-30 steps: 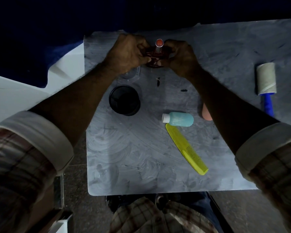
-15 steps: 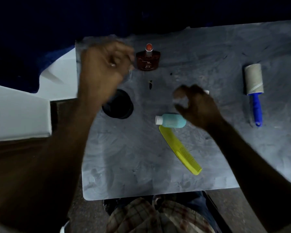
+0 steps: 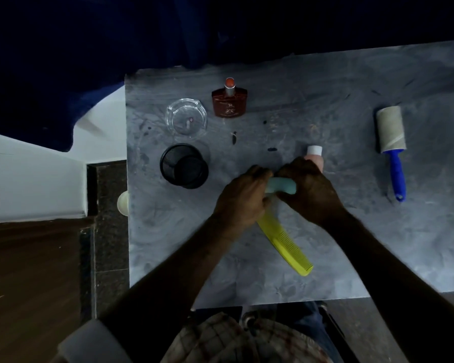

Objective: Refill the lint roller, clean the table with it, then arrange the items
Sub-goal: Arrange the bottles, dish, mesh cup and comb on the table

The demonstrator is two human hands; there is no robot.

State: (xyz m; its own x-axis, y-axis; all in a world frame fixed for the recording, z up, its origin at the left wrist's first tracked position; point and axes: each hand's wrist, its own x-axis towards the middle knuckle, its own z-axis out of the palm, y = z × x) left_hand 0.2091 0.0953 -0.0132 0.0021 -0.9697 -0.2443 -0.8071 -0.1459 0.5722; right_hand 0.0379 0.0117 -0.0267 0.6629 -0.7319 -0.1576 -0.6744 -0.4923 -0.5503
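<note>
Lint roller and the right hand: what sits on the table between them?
Nothing. In the head view the grey table is bare between the lint roller and the right hand; the pink bottle sits just beyond the knuckles.

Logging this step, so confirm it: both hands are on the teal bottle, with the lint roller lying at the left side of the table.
Not quite. The head view shows the lint roller at the table's right side. Both the left hand and right hand are on the teal bottle.

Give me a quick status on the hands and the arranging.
Left hand and right hand both closed on the small teal plastic bottle. Yellow plastic comb lies partly under the left hand. Blue-handled lint roller idle, far right.
</note>
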